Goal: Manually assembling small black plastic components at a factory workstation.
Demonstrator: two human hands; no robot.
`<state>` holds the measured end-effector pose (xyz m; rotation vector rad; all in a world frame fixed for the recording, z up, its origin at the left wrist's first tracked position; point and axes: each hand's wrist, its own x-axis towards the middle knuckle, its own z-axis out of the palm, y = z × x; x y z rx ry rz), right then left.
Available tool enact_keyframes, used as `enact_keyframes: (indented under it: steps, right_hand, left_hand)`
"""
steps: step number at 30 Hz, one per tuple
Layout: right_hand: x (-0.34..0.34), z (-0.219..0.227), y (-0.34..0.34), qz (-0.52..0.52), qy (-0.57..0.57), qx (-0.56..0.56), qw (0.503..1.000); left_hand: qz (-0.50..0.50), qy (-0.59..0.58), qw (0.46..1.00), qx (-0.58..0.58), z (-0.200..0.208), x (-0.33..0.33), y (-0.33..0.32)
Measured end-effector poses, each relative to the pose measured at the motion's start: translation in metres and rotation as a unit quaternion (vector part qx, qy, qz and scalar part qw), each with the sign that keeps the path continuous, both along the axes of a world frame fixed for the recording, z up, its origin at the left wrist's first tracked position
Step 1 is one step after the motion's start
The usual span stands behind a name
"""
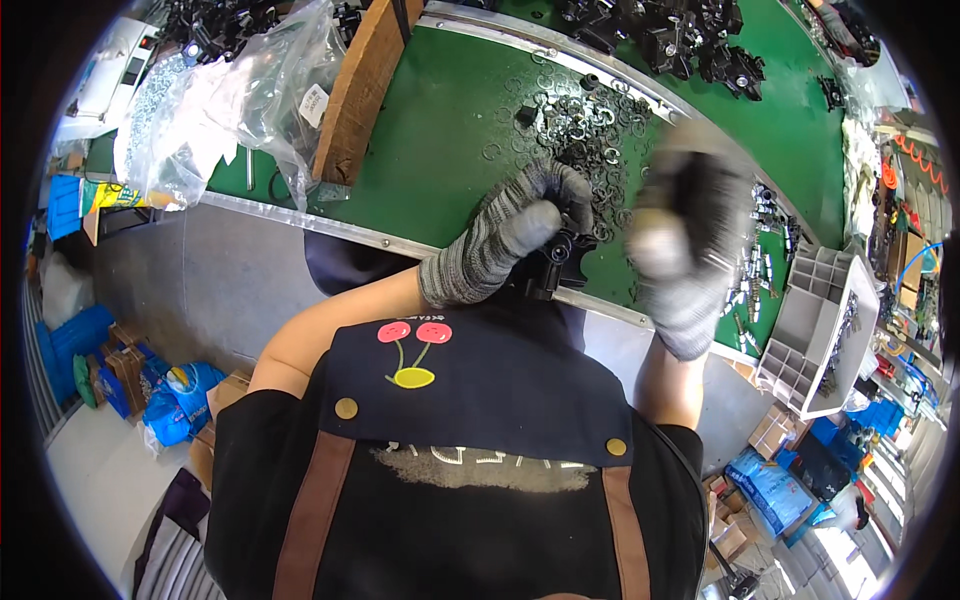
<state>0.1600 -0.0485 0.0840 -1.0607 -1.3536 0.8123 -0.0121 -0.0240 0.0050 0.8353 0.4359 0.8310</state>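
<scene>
My left hand (512,230), in a grey striped knit glove, is closed round a black molded part (552,262) with a round hole, held at the near edge of the green work table (420,130). Its fingers hide much of the part. Gloved too, my right hand (688,245) hangs over the table to the right of the part, apart from it. Motion smears its fingers, so whether it holds anything does not show. Just beyond both hands lies a spread of small rings and dark fittings (590,125).
A wooden board (362,95) and clear plastic bags (235,110) stand at the left. Black parts (670,40) are heaped at the back. Metal pins (745,280) lie at the right beside a grey divided bin (815,330). A metal rim (390,243) edges the table.
</scene>
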Motion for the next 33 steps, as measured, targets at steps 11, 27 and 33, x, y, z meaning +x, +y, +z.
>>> enact_keyframes:
  steps: [11, 27, 33]
  right_hand:
    - [-0.021, -0.006, -0.020, 0.054, 0.222, 0.154, 0.961]
    - [-0.008, -0.005, -0.024, -0.210, 0.041, 0.076, 0.974]
    - [-0.030, -0.032, -0.033, -0.071, 0.112, -0.258, 0.957]
  left_hand:
    - [-0.044, 0.050, 0.994, 0.091, 0.002, -0.006, 0.001]
    - [-0.066, 0.027, 0.994, 0.083, 0.007, -0.001, 0.001]
    - [0.020, 0.130, 0.969, 0.211, 0.000, -0.001, 0.005]
